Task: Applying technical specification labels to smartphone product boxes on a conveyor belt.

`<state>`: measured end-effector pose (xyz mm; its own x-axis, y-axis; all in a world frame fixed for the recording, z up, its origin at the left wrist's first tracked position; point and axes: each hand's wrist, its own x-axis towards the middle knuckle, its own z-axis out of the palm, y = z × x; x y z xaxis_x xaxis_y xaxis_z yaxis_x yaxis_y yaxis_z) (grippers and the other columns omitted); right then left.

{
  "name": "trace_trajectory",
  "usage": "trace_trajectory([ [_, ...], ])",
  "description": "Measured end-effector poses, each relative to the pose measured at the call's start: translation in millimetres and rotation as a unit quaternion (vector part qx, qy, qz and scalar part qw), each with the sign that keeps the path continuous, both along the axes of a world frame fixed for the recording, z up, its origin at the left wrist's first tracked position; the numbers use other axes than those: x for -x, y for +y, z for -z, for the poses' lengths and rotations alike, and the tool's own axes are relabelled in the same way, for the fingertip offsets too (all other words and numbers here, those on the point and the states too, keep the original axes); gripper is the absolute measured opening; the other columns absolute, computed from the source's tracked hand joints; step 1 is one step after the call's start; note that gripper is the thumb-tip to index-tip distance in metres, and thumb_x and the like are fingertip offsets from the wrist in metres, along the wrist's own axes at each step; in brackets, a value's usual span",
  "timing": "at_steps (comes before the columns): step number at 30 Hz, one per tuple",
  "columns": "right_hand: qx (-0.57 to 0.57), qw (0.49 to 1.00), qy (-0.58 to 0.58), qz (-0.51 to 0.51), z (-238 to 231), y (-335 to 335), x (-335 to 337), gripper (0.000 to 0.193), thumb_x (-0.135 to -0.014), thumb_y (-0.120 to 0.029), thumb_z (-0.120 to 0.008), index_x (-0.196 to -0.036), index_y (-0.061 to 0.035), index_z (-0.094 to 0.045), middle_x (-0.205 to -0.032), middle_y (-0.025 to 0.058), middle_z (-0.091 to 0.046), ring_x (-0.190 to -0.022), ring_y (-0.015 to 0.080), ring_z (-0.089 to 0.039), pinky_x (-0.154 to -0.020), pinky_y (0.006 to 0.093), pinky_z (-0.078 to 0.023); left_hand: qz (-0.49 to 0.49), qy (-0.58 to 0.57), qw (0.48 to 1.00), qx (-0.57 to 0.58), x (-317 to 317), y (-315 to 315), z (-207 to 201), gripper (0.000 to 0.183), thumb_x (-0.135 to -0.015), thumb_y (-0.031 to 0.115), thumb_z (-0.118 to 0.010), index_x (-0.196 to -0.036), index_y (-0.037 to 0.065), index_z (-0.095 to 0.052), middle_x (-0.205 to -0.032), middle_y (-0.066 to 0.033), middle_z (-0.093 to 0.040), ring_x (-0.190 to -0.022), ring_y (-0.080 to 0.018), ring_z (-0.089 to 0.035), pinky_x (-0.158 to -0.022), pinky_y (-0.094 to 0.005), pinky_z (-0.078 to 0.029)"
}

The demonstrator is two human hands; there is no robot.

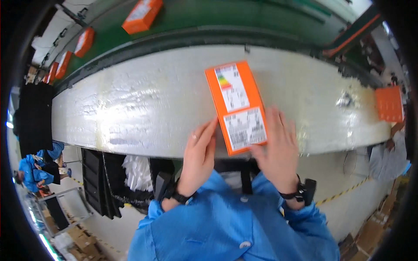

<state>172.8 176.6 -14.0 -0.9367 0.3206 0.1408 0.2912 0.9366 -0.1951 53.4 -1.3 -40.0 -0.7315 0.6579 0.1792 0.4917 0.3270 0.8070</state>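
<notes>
An orange box [212,89] with white printed labels lies on the pale worktable, slightly turned, its long side running away from me. My left hand [201,152] is beside its lower left edge, fingers stretched forward and the fingertips at the box's side. Along the lower right side is my right hand [278,150], its fingers extended and its thumb near the bottom corner. Neither hand is wrapped round the box. Both wrists carry dark straps with small black devices.
Behind the worktable [143,100] runs a green conveyor [191,17] carrying several orange boxes, one [141,17] nearer the middle. Another orange box [389,104] stands at the table's right end. A black stack [35,117] is at the left end. Other people are at both sides.
</notes>
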Motion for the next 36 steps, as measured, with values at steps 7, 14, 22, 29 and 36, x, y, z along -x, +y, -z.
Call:
trace_trajectory([
  [7,0.017,0.998,0.009,-0.056,-33,21,23,0.081,-0.079,-0.045,-0.072,-0.142,-0.0043,-0.041,-0.141,0.0299,-0.039,-0.119,0.0457,-0.049,-0.101,0.0510,-0.041,0.173,-0.006,0.985,0.007,4,14,6,0.056,-0.087,0.000,-0.049,-0.143,0.000,-0.040,-0.136,-0.0252,-0.050,-0.117,-0.0409,-0.052,-0.101,-0.0443,-0.043],
  [14,0.115,0.989,-0.029,-0.086,-37,159,66,0.095,-0.060,-0.029,-0.083,-0.142,-0.0106,-0.038,-0.119,0.0204,-0.047,-0.111,0.0404,-0.052,-0.096,0.0465,-0.046,0.255,-0.026,0.966,0.018,49,-7,-19,0.040,-0.097,0.014,-0.048,-0.135,-0.001,-0.049,-0.138,-0.0198,-0.049,-0.128,-0.0357,-0.045,-0.108,-0.0416,-0.035],
  [22,-0.021,0.976,0.074,-0.206,-19,295,269,0.072,-0.066,-0.020,-0.080,-0.134,-0.0163,-0.054,-0.136,0.0172,-0.044,-0.125,0.0382,-0.045,-0.107,0.0432,-0.038,0.071,-0.060,0.992,0.081,121,-56,-68,0.043,-0.096,0.022,-0.059,-0.135,0.008,-0.052,-0.129,-0.0158,-0.058,-0.116,-0.0306,-0.057,-0.097,-0.0380,-0.045],
  [29,-0.109,0.977,0.141,-0.113,23,366,347,0.051,-0.084,-0.012,-0.068,-0.133,-0.0149,-0.055,-0.134,0.0154,-0.052,-0.126,0.0340,-0.048,-0.106,0.0407,-0.040,-0.178,0.099,0.975,0.090,252,-29,-53,0.075,-0.082,0.040,-0.075,-0.138,0.000,-0.045,-0.134,-0.0209,-0.052,-0.122,-0.0322,-0.053,-0.100,-0.0390,-0.044],
  [36,-0.169,0.970,0.175,-0.028,32,315,356,0.045,-0.094,-0.027,-0.061,-0.136,-0.0122,-0.052,-0.135,0.0175,-0.053,-0.124,0.0344,-0.050,-0.102,0.0419,-0.042,-0.282,0.274,0.905,0.164,365,80,-25,0.106,-0.057,0.061,-0.083,-0.142,0.014,-0.041,-0.148,-0.0284,-0.025,-0.134,-0.0463,-0.032,-0.105,-0.0607,-0.033],
])
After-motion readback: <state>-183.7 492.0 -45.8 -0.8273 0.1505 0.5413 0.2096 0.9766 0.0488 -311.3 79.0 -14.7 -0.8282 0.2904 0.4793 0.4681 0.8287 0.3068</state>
